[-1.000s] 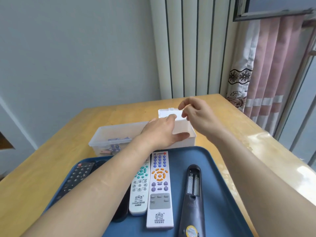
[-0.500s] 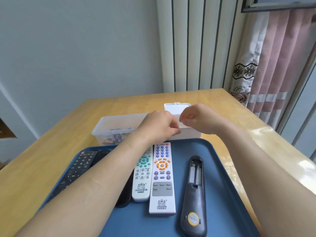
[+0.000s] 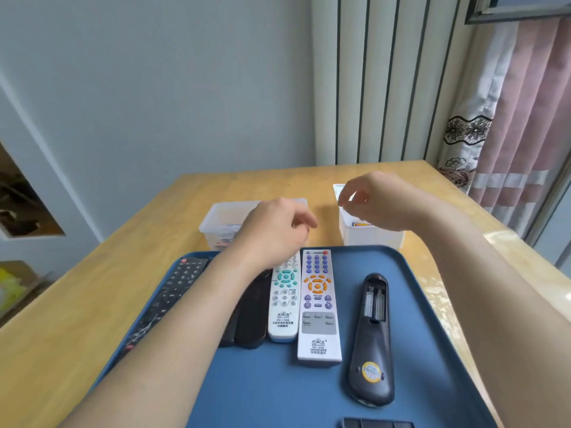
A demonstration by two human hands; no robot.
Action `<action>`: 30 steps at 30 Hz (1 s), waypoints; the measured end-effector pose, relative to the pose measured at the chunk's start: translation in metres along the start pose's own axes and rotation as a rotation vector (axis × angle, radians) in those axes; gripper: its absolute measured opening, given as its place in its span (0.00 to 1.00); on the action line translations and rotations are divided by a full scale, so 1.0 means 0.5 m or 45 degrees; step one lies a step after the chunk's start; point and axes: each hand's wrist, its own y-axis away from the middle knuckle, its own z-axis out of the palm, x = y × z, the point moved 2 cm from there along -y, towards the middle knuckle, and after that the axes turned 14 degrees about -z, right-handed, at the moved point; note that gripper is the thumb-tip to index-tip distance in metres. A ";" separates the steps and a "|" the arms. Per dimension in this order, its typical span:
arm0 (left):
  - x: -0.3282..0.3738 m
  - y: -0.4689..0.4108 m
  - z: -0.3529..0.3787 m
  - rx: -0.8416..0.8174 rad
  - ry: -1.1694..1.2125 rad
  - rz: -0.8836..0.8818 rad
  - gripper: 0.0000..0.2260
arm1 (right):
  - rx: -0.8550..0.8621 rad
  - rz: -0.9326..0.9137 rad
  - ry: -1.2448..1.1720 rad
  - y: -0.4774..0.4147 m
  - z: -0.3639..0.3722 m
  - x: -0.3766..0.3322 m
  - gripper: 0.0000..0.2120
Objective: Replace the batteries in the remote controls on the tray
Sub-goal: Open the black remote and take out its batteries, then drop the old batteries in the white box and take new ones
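The left grip [image 3: 278, 230] is curled, knuckles up, over the far edge of a smooth blue plastic tray [image 3: 432, 304]. Whether anything is held cannot be told. The right grip [image 3: 380, 202] is arched, thumb and forefinger nearly met, above an opaque white box [image 3: 370, 237] just beyond the tray; any hold there cannot be told either. On the tray are laid a slim white remote with teal keys [image 3: 284, 301], a longer white remote with orange and purple keys [image 3: 318, 307], and a rounded black remote [image 3: 370, 344], face down, battery bay uncovered. A clear tub [image 3: 216, 223] is set beyond the tray on the pale wooden surface [image 3: 92, 288].
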 end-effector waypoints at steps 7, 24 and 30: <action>0.009 0.166 0.048 -0.157 -0.208 0.244 0.08 | -0.855 0.283 0.262 0.096 0.028 -0.072 0.16; 0.072 0.297 0.082 -0.354 -0.377 0.662 0.16 | 0.000 0.333 0.307 0.231 0.066 -0.053 0.32; 0.088 0.301 0.117 -0.192 -0.489 0.670 0.17 | -0.090 0.363 0.116 0.232 0.078 -0.034 0.18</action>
